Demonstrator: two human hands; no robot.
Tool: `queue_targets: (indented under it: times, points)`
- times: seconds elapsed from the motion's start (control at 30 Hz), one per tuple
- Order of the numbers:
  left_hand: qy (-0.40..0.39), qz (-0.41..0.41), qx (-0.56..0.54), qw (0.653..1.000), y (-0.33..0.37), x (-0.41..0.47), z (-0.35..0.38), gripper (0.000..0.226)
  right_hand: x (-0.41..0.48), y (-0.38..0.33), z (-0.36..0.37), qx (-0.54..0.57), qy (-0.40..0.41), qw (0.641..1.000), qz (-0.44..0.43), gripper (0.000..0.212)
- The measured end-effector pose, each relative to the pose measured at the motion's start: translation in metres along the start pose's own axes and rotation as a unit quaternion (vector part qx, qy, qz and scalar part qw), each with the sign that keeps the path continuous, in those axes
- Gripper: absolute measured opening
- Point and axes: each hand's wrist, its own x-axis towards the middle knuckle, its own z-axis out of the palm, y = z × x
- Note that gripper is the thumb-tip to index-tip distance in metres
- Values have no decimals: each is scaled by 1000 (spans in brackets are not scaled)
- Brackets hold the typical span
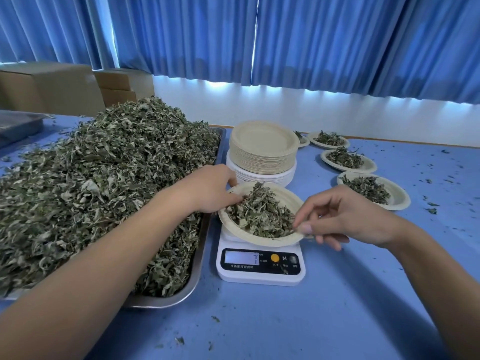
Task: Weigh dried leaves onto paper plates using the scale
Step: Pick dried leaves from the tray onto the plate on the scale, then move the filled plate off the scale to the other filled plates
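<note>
Table: blue, smooth table top [337,307], scattered with green leaf crumbs.
Scale: white, rectangular plastic digital scale [259,278] lying flat on the table just right of the tray. Its long axis runs from the person away, with the dark display panel at the end facing the person. The reading is too small to tell.
Plate on scale: round, shallow, cream paper plate [259,241] with a ribbed rim. It rests on the far part of the scale and overhangs it on both sides.
Load: loose mound of curled, grey-green dried leaves [259,214] inside that plate.
Right hand: right hand [345,219] at the plate's near right rim. Its fingers are curled, and thumb and forefinger are pressed together on a few of the leaves.
Left hand: left hand [210,188] reaches across the tray's edge to the plate's left side, fingertips bent down among the leaves. Whether they hold any, I cannot tell.
Tray: oblong, shiny steel tray [192,284] with its long axis running away from the person, piled with a high heap of leaves [104,178].
Spare plates: tall stack of empty plates [263,152] just behind the scale.
Filled plates: row of leaf-filled plates [400,197] at right, well apart from the scale.
Background: brown cardboard boxes [52,87] at far left and pleated blue curtains [311,48] above a white wall.
</note>
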Motion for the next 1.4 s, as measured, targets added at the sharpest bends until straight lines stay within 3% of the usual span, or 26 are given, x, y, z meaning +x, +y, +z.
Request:
queue_targets:
  times: [0.1,0.2,0.3,0.33,0.4,0.53,0.67,0.77,0.93,1.03,1.17,1.27,1.4]
  points:
    - [15,-7,-45,999,-1,3,4,19,4,-2,4,31,69,997,-30,12]
    - [25,-16,-63,998,-1,7,10,17,10,0,13,-38,146,988,-39,12]
    - [32,-40,-80,995,0,8,13,16,15,9,4,-162,319,934,-29,10]
    - [34,-49,-93,994,1,9,13,16,14,12,-2,-185,339,922,-3,11]
    - [23,-66,-123,990,1,10,13,16,12,17,-8,-188,295,933,84,17]
    - [-11,-82,-207,975,16,14,19,21,9,27,-7,44,186,971,147,21]
    - [-42,-79,-327,941,45,22,22,18,8,37,-27,81,280,942,166,10]
    - [-37,-97,-453,885,73,40,25,32,1,45,-55,107,349,914,175,11]
    - [-41,-138,-585,799,123,78,39,16,1,55,-99,156,434,866,192,12]
    - [-12,-176,-607,775,142,104,50,24,6,57,-119,123,455,860,197,16]
    - [82,-226,-586,774,160,135,62,29,12,62,-135,90,469,860,181,18]
    - [131,-266,-597,745,167,156,68,31,17,67,-141,62,478,853,202,16]
    - [139,-290,-625,711,183,176,80,33,20,78,-153,80,503,833,215,21]
